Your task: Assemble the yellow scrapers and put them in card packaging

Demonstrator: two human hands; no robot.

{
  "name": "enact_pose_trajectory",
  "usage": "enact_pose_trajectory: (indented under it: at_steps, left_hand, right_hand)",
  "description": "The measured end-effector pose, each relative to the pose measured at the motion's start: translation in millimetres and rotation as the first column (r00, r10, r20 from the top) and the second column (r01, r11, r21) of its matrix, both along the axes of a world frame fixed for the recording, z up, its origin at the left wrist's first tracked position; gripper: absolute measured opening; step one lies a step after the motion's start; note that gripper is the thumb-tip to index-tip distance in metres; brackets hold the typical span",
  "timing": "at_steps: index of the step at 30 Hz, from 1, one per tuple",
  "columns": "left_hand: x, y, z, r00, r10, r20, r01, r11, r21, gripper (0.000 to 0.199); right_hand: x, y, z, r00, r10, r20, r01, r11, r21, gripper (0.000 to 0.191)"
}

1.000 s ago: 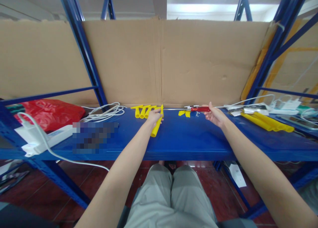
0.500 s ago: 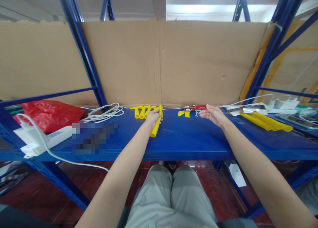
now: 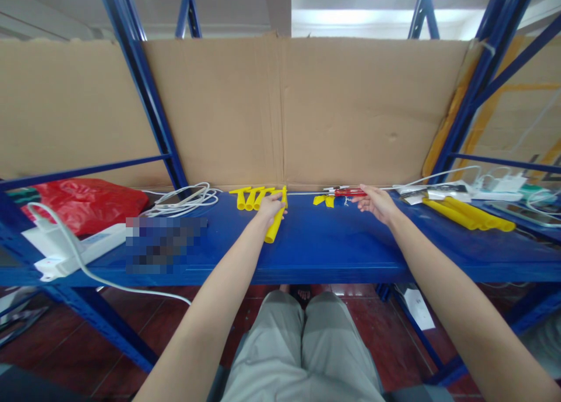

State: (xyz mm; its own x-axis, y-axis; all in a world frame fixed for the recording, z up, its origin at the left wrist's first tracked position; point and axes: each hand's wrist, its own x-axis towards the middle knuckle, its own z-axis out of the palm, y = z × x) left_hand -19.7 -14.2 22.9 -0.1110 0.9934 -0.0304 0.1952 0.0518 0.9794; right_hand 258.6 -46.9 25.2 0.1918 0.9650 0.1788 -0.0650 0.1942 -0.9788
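My left hand (image 3: 272,207) is closed around a yellow tube-shaped piece (image 3: 274,231) at the middle of the blue shelf; the tube slants with its round end towards me. Left of it lie several similar yellow pieces (image 3: 250,201), each a tube with a thin crosswise part at its far end. The fingers of my right hand (image 3: 374,202) are closed on the end of a red-handled screwdriver (image 3: 348,193), whose shaft points left. Just in front of the screwdriver lie small yellow scraps (image 3: 324,201). Behind its handle, another thin tool is partly hidden.
Yellow tubes (image 3: 473,215) lie at the right beside a silver packet (image 3: 433,192) and white cables. On the left are a red plastic bag (image 3: 92,203), a white power strip (image 3: 100,241), a coiled white cable (image 3: 188,200) and a blurred patch. Cardboard (image 3: 280,110) walls the back.
My right hand has closed on the red screwdriver handle and drawn it slightly towards me, apart from the tool behind it. My left hand with the yellow tube has hardly moved.
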Motion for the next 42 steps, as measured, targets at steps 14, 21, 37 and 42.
enact_pose_trajectory:
  at_steps: [14,21,37,42]
  left_hand:
    - [0.0,-1.7,0.3,0.999,0.017,0.033,-0.017,1.0,-0.004,0.06]
    - [-0.8,0.0,-0.3,0.999,0.023,0.037,-0.023,1.0,-0.008,0.06]
    - [-1.1,-1.3,1.0,0.999,0.028,0.02,-0.028,1.0,-0.006,0.059]
    - [-0.5,-2.7,0.8,1.0,0.019,0.006,-0.019,1.0,-0.004,0.057]
  right_hand:
    - [13.5,11.0,-7.3,0.979,0.179,-0.092,-0.165,0.976,0.144,0.014]
    - [16.2,12.7,-8.7,0.989,0.146,-0.024,-0.141,0.98,0.137,0.024]
    - [1.6,3.1,-4.5,0.997,-0.027,0.078,0.036,0.993,-0.114,0.029]
    - [6.0,0.5,-0.7,0.999,0.019,-0.049,-0.023,0.997,-0.08,0.015]
